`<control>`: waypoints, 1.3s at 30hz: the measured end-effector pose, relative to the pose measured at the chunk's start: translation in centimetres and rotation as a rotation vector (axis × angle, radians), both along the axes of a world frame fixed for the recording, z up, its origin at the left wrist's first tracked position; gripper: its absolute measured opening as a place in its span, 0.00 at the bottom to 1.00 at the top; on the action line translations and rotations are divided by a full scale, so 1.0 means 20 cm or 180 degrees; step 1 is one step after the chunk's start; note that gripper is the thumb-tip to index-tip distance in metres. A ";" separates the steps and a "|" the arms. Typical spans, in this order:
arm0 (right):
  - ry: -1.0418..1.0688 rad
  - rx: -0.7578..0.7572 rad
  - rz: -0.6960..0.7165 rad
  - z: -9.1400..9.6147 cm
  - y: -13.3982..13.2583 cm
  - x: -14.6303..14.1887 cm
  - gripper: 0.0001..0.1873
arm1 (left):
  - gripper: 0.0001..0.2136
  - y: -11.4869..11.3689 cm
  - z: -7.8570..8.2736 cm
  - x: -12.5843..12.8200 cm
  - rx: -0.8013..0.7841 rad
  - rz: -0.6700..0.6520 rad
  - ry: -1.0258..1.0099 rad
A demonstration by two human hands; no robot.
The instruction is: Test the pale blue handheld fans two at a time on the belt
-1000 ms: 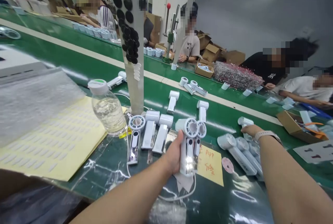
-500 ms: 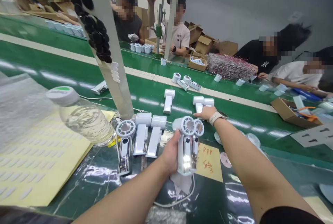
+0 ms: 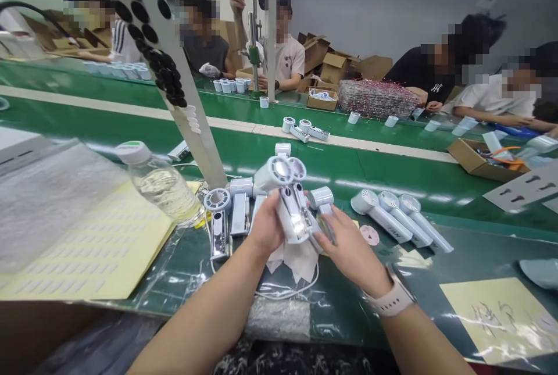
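Note:
My left hand [image 3: 267, 225] is closed around two white handheld fans [image 3: 293, 212], held side by side with their round heads up and shiny handle panels facing me. My right hand [image 3: 351, 247], with a watch at the wrist, grips another handheld fan [image 3: 321, 196] by its handle, close against that pair; whether a second one is in this hand I cannot tell. Left of my hands, a fan with a chrome panel [image 3: 219, 234] lies on the bench beside a fan turned sideways [image 3: 239, 212]. Others there are partly hidden by my left hand.
A water bottle [image 3: 163, 189] stands on yellow sticker sheets [image 3: 108, 282] at left. A slanted metal post [image 3: 192, 125] rises nearby. Three fans [image 3: 387, 221] lie in a row at right. Across the green conveyor belt [image 3: 383, 174], several people work among cups and boxes.
My right hand has come back from the belt with a handheld fan, towards my left hand. The left-hand pair now appears higher and more tilted. The view has shifted, showing the three fans at right.

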State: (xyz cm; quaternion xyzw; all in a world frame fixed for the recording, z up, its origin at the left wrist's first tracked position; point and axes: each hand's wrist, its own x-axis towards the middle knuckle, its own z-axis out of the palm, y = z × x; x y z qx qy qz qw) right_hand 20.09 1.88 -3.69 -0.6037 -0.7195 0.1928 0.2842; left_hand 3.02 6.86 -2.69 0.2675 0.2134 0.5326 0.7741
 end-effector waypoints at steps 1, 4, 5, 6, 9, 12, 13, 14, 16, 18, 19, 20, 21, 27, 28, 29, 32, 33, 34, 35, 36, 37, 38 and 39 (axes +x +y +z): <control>0.0593 -0.0053 0.0074 0.00 -0.04 0.00 0.25 | 0.23 -0.03 0.00 0.02 0.0179 -0.0102 0.0206; 0.2363 -0.0541 0.0547 0.05 -0.14 0.03 0.31 | 0.24 -0.13 0.02 0.04 0.0991 -0.0564 0.0869; 0.2720 -0.0643 0.0663 0.07 -0.17 0.05 0.31 | 0.24 -0.17 0.03 0.03 0.1248 -0.0724 0.1052; 0.2933 -0.0706 0.0691 0.09 -0.20 0.07 0.31 | 0.24 -0.20 0.04 0.01 0.1428 -0.0851 0.1204; 0.3123 -0.0795 0.0593 0.12 -0.29 0.15 0.31 | 0.24 -0.27 0.04 -0.12 0.1412 -0.0968 0.1515; 0.3190 -0.0674 0.0423 0.12 -0.35 0.21 0.26 | 0.12 -0.26 0.03 -0.27 0.0985 -0.0822 0.1888; 0.3178 -0.0548 0.0308 0.11 -0.36 0.22 0.23 | 0.10 -0.24 0.03 -0.30 0.0751 -0.0870 0.1966; 0.3168 -0.0431 0.0185 0.10 -0.36 0.23 0.21 | 0.11 -0.23 0.04 -0.32 0.0573 -0.0912 0.1902; 0.3241 -0.0337 0.0045 0.09 -0.37 0.22 0.18 | 0.14 -0.24 0.07 -0.31 0.0390 -0.0853 0.1605; 0.3391 -0.0365 0.0100 0.08 -0.39 0.21 0.15 | 0.22 -0.27 0.10 -0.24 0.0345 -0.0586 0.1273; 0.3438 -0.0378 0.0144 0.08 -0.40 0.21 0.13 | 0.24 -0.30 0.11 -0.19 0.0297 -0.0461 0.1051; 0.3459 -0.0362 0.0180 0.08 -0.41 0.20 0.12 | 0.25 -0.34 0.11 -0.14 0.0280 -0.0441 0.0782; 0.3459 -0.0359 0.0227 0.07 -0.43 0.21 0.11 | 0.24 -0.37 0.11 -0.08 0.0281 -0.0434 0.0554; 0.3614 -0.0816 0.0557 0.03 -0.51 0.24 0.12 | 0.23 -0.45 0.06 0.11 0.0381 -0.0682 0.0425; 0.3644 -0.0829 0.0506 0.03 -0.53 0.25 0.12 | 0.23 -0.45 0.06 0.12 0.0434 -0.0725 0.0481; 0.3681 -0.0834 0.0455 0.02 -0.54 0.25 0.12 | 0.24 -0.44 0.07 0.13 0.0492 -0.0769 0.0510; 0.3874 -0.1032 0.0378 0.01 -0.56 0.25 0.14 | 0.23 -0.43 0.09 0.16 0.0665 -0.0882 0.0572; 0.3970 -0.1124 0.0369 0.01 -0.57 0.24 0.15 | 0.22 -0.43 0.10 0.17 0.0702 -0.0912 0.0630; 0.4070 -0.1202 0.0356 0.01 -0.57 0.24 0.16 | 0.21 -0.43 0.10 0.18 0.0725 -0.0934 0.0706; 0.4171 -0.1254 0.0333 0.02 -0.58 0.24 0.16 | 0.20 -0.43 0.11 0.19 0.0734 -0.0949 0.0796; 0.4265 -0.1272 0.0299 0.02 -0.58 0.24 0.17 | 0.19 -0.43 0.11 0.20 0.0735 -0.0964 0.0891; 0.4345 -0.1264 0.0261 0.02 -0.58 0.23 0.17 | 0.18 -0.43 0.11 0.20 0.0738 -0.0974 0.0968; 0.4401 -0.1261 0.0231 0.02 -0.58 0.23 0.17 | 0.18 -0.43 0.11 0.20 0.0746 -0.0965 0.1010; 0.4440 -0.1263 0.0207 0.02 -0.57 0.23 0.17 | 0.18 -0.44 0.11 0.20 0.0758 -0.0950 0.1022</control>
